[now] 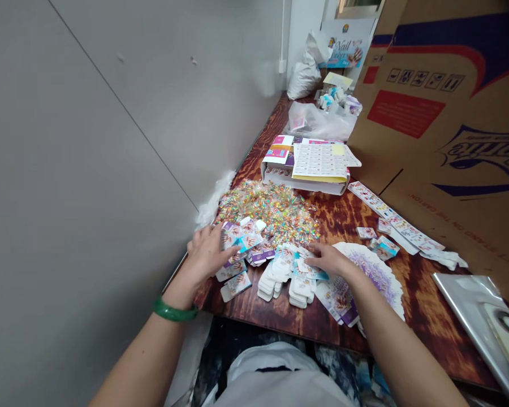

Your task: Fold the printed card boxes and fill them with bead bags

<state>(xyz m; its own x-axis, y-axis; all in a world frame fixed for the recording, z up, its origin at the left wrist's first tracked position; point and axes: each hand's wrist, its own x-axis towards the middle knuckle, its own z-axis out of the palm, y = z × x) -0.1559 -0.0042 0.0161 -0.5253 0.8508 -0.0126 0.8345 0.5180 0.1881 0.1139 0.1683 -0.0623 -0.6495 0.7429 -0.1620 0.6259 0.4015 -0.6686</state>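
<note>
- Pale clothing (280,381) on the person lies nearest the camera, between the two bare forearms.
- Small printed cartons (284,263) sit in stacks and a loose heap near the table's front edge, between and beneath the hands.
- Left hand (207,251), a green bangle (176,311) behind its wrist, reaches over the heap's left side, thumb spread; whether it grips cannot be told.
- Right hand (328,260), well apart from the left, touches the right-hand stacks; its grip is also unclear.
- Purple-and-white fan of pieces (379,277) spreads beside the right forearm.
- Clear packets (275,206) with bright contents form a mound just beyond the cartons.
- Printed sheets (318,161) rest on a box behind that mound.
- Large brown cardboard box (407,158) stands right of the dark reddish table (436,316).
</note>
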